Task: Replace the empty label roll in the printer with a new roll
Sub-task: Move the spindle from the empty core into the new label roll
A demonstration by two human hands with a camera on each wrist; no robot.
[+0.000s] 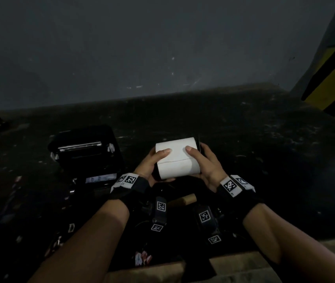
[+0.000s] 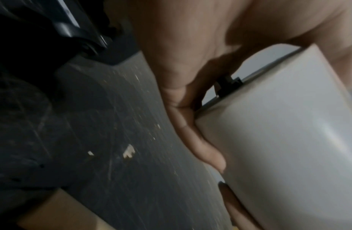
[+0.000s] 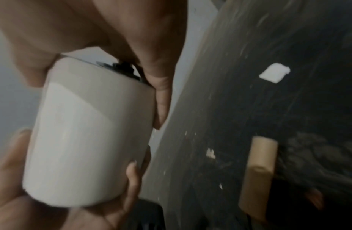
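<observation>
A full white label roll (image 1: 177,158) lies sideways in both hands above the dark floor. My left hand (image 1: 152,163) grips its left end, thumb on top. My right hand (image 1: 201,162) grips its right end, where a black spindle end (image 3: 122,69) sticks out under the fingers. The roll fills the left wrist view (image 2: 289,140) and the right wrist view (image 3: 88,137). The black printer (image 1: 87,154) stands open to the left of the hands, its bay dark. An empty brown cardboard core (image 1: 185,199) lies on the floor below the hands.
Scraps of white paper (image 3: 274,74) litter the dark floor. A grey wall rises behind. A yellow-and-black striped post (image 1: 334,78) stands at the far right. A cardboard edge (image 1: 244,262) runs along the bottom, with dark cluttered items at the lower left.
</observation>
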